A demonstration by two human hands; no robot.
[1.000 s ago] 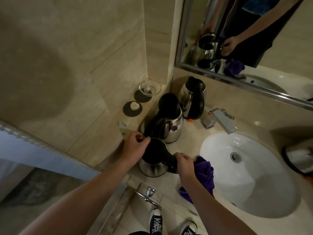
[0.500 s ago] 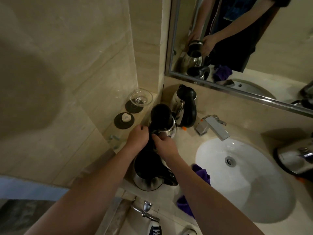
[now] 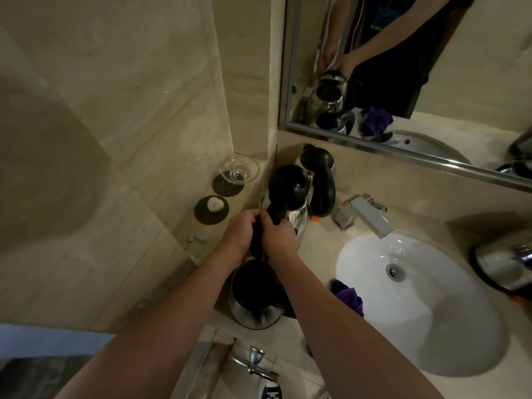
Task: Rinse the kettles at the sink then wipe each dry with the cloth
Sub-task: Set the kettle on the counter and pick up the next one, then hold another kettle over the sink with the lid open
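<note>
Beige stone-look tiles [image 3: 129, 82] cover the wall to the left of the hands, meeting a narrow tiled column beyond them in the corner. Up and to the right of the hands, a mirror [image 3: 475, 67] in a metal frame [image 3: 403, 152] hangs above a low backsplash. A pale stone countertop [image 3: 322, 243] runs to the right of the hands. On a narrow ledge beyond and left of them sit two dark round coasters, one under a clear glass dish [image 3: 239, 167], the other under a small pale soap [image 3: 215, 204]. Below the wrists, a metal bar [image 3: 253, 362] fronts the counter edge. Dark mottled floor [image 3: 28, 378] shows at lower left. The light is dim and warm.
</note>
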